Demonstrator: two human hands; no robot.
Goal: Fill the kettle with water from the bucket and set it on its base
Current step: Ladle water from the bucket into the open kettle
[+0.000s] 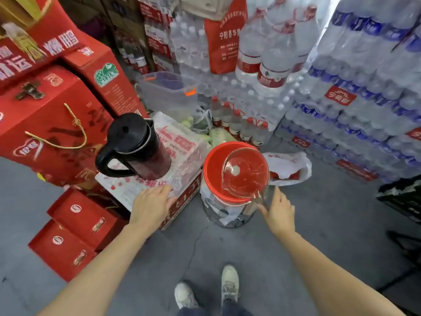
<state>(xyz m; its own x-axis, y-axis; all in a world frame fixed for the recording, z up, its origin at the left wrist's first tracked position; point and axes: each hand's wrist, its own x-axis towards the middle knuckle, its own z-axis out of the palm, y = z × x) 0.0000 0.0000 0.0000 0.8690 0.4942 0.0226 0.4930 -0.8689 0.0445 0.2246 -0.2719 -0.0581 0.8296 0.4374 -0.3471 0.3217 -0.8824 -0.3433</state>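
Observation:
The black kettle (134,147) stands with its lid closed on a plastic-wrapped pack (182,144), handle toward me; I cannot make out a base under it. To its right on the floor is a clear bucket (218,208) with a red top (211,172). A clear glass jug (246,172) rests on that red top, its handle facing me. My right hand (279,210) is just right of the jug's handle, fingers spread, fingertips close to it. My left hand (152,204) lies flat and open on the carton edge in front of the kettle.
Red gift boxes (52,124) are stacked at the left. Shrink-wrapped packs of water bottles (364,87) wall in the right and back. A clear storage bin (168,92) and a plastic bag (289,165) lie behind the bucket. Grey floor and my shoes (207,290) are below.

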